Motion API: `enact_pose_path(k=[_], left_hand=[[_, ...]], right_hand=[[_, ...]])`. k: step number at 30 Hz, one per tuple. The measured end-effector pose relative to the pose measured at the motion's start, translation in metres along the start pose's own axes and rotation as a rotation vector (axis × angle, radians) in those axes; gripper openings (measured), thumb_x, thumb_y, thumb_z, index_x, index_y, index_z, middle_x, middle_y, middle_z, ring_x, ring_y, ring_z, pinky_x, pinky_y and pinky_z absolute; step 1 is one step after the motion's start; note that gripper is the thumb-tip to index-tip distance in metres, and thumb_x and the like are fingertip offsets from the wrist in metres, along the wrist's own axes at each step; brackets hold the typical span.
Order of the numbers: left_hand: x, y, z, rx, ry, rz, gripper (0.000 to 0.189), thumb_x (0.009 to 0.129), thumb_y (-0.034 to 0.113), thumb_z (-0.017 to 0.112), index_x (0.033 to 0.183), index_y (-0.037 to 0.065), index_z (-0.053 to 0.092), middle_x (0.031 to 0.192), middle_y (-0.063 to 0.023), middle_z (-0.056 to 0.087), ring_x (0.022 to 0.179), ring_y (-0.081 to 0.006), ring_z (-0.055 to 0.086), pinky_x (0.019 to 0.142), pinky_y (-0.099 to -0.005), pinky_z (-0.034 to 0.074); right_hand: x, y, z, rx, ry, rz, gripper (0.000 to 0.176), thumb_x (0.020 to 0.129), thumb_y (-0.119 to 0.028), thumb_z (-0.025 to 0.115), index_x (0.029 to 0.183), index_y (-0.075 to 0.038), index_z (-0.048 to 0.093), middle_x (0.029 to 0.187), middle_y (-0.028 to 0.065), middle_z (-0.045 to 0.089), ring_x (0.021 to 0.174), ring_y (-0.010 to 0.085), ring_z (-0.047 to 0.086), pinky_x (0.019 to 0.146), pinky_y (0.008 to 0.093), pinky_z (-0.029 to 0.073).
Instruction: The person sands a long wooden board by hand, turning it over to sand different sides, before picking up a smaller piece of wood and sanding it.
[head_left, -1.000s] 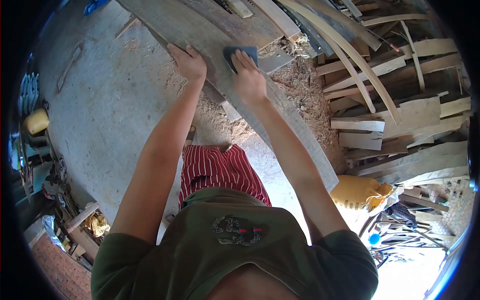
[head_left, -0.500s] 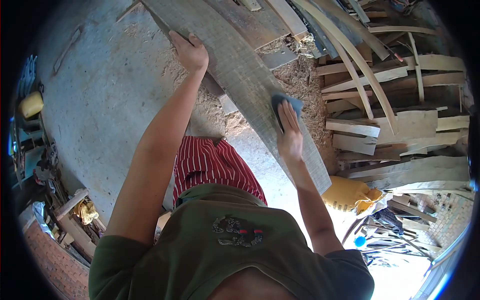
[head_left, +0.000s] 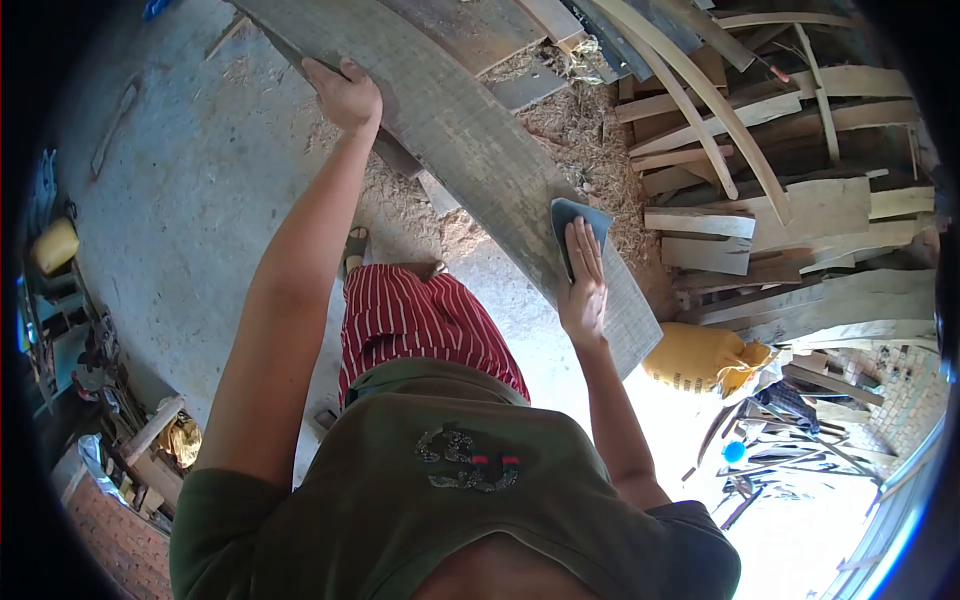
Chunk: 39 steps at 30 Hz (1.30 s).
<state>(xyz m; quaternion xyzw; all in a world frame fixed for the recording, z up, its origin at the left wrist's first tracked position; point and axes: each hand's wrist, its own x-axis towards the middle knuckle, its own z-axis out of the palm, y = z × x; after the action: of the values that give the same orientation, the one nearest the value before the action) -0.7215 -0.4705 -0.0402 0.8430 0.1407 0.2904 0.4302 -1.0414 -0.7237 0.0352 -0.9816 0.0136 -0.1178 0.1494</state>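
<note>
A long, grey-brown wooden board (head_left: 470, 150) runs diagonally from the upper left to the lower right in front of me. My left hand (head_left: 345, 95) grips its near edge, with the thumb and fingers around that edge. On the board's right part lies a blue-grey sheet (head_left: 590, 215), curled at its edges. My right hand (head_left: 584, 280) presses on this sheet with fingers stretched and close together. The sheet's underside is hidden.
Stacked planks and curved strips (head_left: 740, 130) fill the right side. A yellow sack (head_left: 690, 357) sits by the board's lower end. Wood shavings (head_left: 585, 130) lie beyond the board. A yellow container (head_left: 55, 245) stands at far left.
My right hand and the sheet have shifted slightly down along the board. My left hand and the board's far part appear further left as the view has shifted. A sandalled foot now shows.
</note>
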Motion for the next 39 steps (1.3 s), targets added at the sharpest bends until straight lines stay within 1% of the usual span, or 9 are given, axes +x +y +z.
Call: enact_pose_path(k=[7, 13, 15, 17, 21, 26, 28, 34, 39], left_hand=[[-0.002, 0.01, -0.009, 0.011, -0.081, -0.038, 0.07, 0.097, 0.029, 0.047, 0.145, -0.015, 0.022, 0.144, -0.0342, 0.038, 0.126, -0.0472, 0.046, 0.104, -0.0489, 0.041], [0.008, -0.016, 0.01, 0.077, -0.008, 0.081, 0.071, 0.098, 0.029, 0.046, 0.146, -0.015, 0.018, 0.145, -0.0356, 0.036, 0.12, -0.0488, 0.052, 0.1, -0.0502, 0.045], [0.002, 0.001, 0.001, 0.053, -0.054, 0.026, 0.07, 0.099, 0.028, 0.046, 0.146, -0.015, 0.018, 0.146, -0.0353, 0.035, 0.122, -0.0485, 0.05, 0.102, -0.0499, 0.044], [0.002, 0.008, -0.01, 0.026, -0.093, -0.021, 0.07, 0.099, 0.028, 0.046, 0.146, -0.015, 0.019, 0.146, -0.035, 0.034, 0.124, -0.0482, 0.049, 0.103, -0.0496, 0.043], [0.002, 0.01, -0.003, -0.006, -0.092, -0.057, 0.069, 0.099, 0.027, 0.045, 0.146, -0.015, 0.018, 0.145, -0.036, 0.036, 0.125, -0.0487, 0.048, 0.103, -0.0506, 0.044], [0.009, -0.002, 0.004, 0.094, -0.081, 0.06, 0.069, 0.099, 0.025, 0.044, 0.148, -0.014, 0.013, 0.141, -0.0375, 0.038, 0.122, -0.048, 0.051, 0.1, -0.0509, 0.047], [0.004, 0.018, -0.015, 0.037, -0.202, -0.105, 0.07, 0.1, 0.025, 0.042, 0.148, -0.014, 0.009, 0.141, -0.038, 0.039, 0.122, -0.0468, 0.052, 0.1, -0.0498, 0.048], [0.004, 0.014, -0.012, 0.014, -0.213, -0.122, 0.07, 0.101, 0.027, 0.041, 0.15, -0.01, 0.007, 0.135, -0.0338, 0.046, 0.117, -0.0446, 0.056, 0.095, -0.0499, 0.052], [0.0, 0.037, -0.029, 0.005, -0.253, -0.125, 0.066, 0.1, 0.022, 0.044, 0.148, -0.007, 0.011, 0.133, -0.0328, 0.048, 0.112, -0.0441, 0.059, 0.091, -0.0512, 0.054]], right_hand=[[0.098, -0.016, 0.034, 0.085, 0.006, 0.205, 0.054, 0.087, -0.007, 0.057, 0.138, 0.004, 0.048, 0.148, 0.0172, 0.045, 0.141, 0.0286, 0.038, 0.12, 0.0379, 0.027], [0.011, 0.006, -0.007, -0.044, -0.046, 0.279, 0.068, 0.084, -0.009, 0.062, 0.147, -0.002, 0.038, 0.153, 0.0123, 0.039, 0.142, 0.0265, 0.037, 0.117, 0.0378, 0.033], [-0.053, 0.057, -0.009, -0.281, 0.113, 0.233, 0.058, 0.085, -0.01, 0.064, 0.141, -0.004, 0.049, 0.143, 0.0161, 0.051, 0.133, 0.0319, 0.048, 0.111, 0.0423, 0.041], [-0.083, 0.063, -0.028, -0.232, 0.228, 0.521, 0.052, 0.089, -0.018, 0.064, 0.137, -0.001, 0.052, 0.142, 0.0169, 0.052, 0.133, 0.0336, 0.048, 0.114, 0.0429, 0.036], [-0.054, 0.047, 0.006, -0.268, 0.147, 0.392, 0.064, 0.087, -0.026, 0.065, 0.143, -0.001, 0.045, 0.154, 0.0159, 0.038, 0.144, 0.0301, 0.033, 0.12, 0.0407, 0.026], [0.06, -0.037, 0.05, 0.01, 0.2, 0.187, 0.054, 0.081, 0.0, 0.053, 0.134, 0.008, 0.05, 0.149, 0.0202, 0.043, 0.142, 0.0335, 0.035, 0.119, 0.0429, 0.028], [0.042, -0.028, 0.031, 0.045, 0.108, 0.094, 0.056, 0.081, 0.001, 0.053, 0.136, 0.005, 0.049, 0.149, 0.0198, 0.043, 0.142, 0.0332, 0.035, 0.119, 0.0426, 0.029], [-0.101, 0.012, -0.016, -0.127, 0.213, 0.521, 0.049, 0.09, -0.003, 0.048, 0.138, 0.0, 0.051, 0.147, 0.0209, 0.046, 0.138, 0.0356, 0.042, 0.116, 0.0411, 0.033], [-0.065, 0.002, 0.007, -0.137, 0.344, 0.599, 0.054, 0.08, 0.002, 0.052, 0.134, 0.004, 0.052, 0.143, 0.0211, 0.049, 0.136, 0.0343, 0.044, 0.113, 0.0413, 0.037]])
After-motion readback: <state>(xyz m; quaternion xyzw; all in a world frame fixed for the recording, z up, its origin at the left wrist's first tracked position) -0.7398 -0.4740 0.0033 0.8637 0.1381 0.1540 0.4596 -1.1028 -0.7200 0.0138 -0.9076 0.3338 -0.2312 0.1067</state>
